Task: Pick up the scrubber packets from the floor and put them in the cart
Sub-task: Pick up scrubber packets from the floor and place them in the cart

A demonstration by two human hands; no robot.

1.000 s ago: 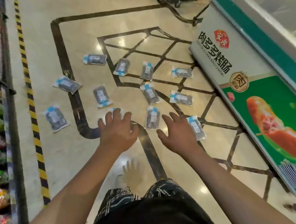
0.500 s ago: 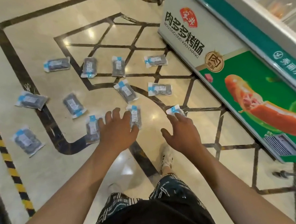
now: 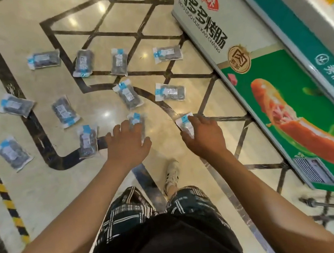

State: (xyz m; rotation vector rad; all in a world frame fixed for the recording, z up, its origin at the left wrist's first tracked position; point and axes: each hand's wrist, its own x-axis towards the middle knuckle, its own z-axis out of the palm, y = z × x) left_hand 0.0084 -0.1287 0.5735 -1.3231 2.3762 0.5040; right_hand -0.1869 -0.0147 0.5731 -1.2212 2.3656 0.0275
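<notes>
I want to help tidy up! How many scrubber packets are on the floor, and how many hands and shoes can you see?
Scrubber packets: 12, two partly under the hands
Hands: 2, left hand and right hand
Shoes: 1
Total: 15

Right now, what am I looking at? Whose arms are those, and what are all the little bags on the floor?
The picture comes from a camera worn on a person's head, looking down, so the arms are that person's own. The little bags are scrubber packets scattered over a shiny shop floor. The big green box at the right is a shop freezer. The left hand is spread above one packet, and the right hand has its fingers on the nearest packet. Nothing is lifted yet. No cart shows in this view.
</notes>
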